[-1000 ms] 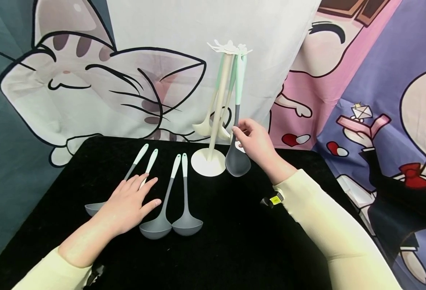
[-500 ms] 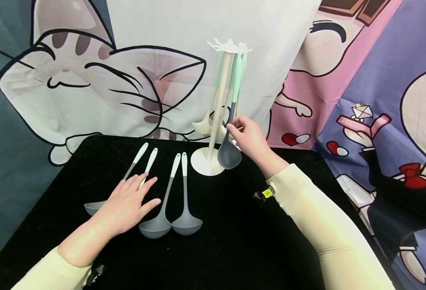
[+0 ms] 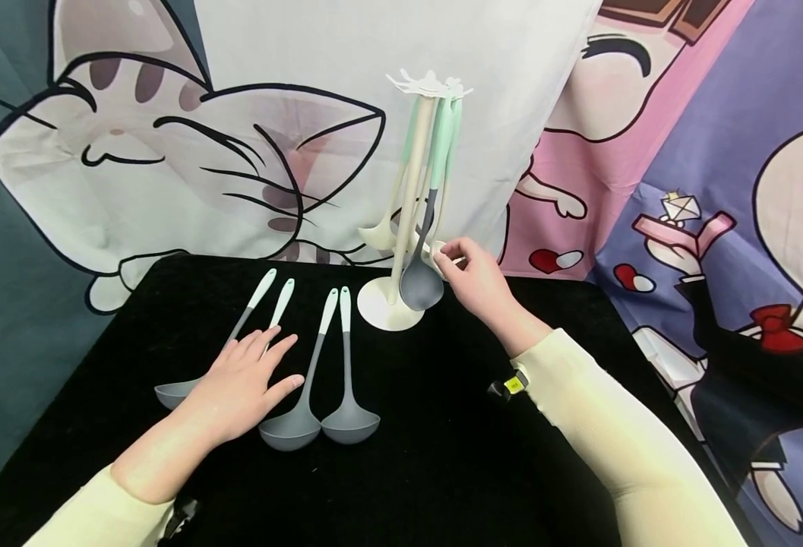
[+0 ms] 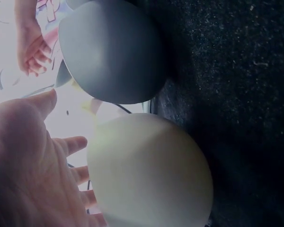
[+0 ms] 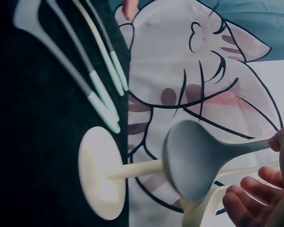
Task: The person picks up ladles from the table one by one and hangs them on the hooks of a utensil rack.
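Observation:
A grey cooking spoon (image 3: 422,285) with a mint handle hangs from the top of a cream utensil stand (image 3: 391,305). Just right of its bowl is my right hand (image 3: 478,285), fingers loosely bent and thumb apart from them. In the right wrist view the thumb overlaps the grey stem of the spoon (image 5: 191,158). My left hand (image 3: 240,387) hovers with spread fingers over the ladles at left. Its fingers lie beside the cream ladle (image 4: 151,170) in the left wrist view, gripping nothing; a grey ladle (image 4: 113,52) is above it there.
Two grey ladles (image 3: 292,427) with pale mint handles lie side by side on the black cloth (image 3: 469,456). Another grey ladle (image 3: 175,393) is partly hidden by the left hand. Cream utensils (image 3: 378,235) hang behind the stand's pole, near a printed curtain (image 3: 292,45).
The grey spoon has shifted left and back towards the stand's pole; my right hand, which gripped its stem, has let go and stands beside it. The left hand stays in place.

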### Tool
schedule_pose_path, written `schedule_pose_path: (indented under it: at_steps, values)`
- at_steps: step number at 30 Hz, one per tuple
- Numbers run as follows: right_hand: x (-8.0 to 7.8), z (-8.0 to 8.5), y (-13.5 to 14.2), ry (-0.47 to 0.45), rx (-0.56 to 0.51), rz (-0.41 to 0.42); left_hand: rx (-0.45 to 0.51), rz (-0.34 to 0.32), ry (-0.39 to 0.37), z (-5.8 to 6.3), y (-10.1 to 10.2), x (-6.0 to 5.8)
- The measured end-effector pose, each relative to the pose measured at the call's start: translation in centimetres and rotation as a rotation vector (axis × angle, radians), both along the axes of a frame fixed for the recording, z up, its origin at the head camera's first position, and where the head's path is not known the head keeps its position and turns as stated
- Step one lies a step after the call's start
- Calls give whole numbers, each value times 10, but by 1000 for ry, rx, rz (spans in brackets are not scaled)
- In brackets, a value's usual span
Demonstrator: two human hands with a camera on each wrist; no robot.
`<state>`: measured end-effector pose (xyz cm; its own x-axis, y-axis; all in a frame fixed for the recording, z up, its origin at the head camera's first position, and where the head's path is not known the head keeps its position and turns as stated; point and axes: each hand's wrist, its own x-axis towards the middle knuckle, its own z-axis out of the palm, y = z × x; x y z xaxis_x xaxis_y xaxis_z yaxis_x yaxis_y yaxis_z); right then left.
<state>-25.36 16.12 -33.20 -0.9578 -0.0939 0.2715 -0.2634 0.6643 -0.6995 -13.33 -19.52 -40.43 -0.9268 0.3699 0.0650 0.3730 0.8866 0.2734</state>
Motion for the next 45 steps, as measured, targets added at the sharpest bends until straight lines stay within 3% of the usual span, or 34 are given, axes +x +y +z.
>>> schedule_pose_path:
  at_steps: [11, 16, 20, 27, 40, 45]
  values:
    - [42, -35, 35, 16, 136, 37, 18, 3, -11, 1, 0, -3]
    - [62, -50, 51, 56, 297, 66, 26, 6, -18, 2, 0, -3]
    - [74, -58, 64, 92, 396, 99, 30, 9, -19, 1, 0, -2]
    - [96, -68, 87, 109, 478, 93, 17, 8, 1, 3, -1, -2]
    - [106, -79, 102, 115, 496, 84, 33, 3, -5, 4, 1, -4]
    - [106, -80, 103, 116, 502, 81, 39, 5, 2, 5, 5, -12]
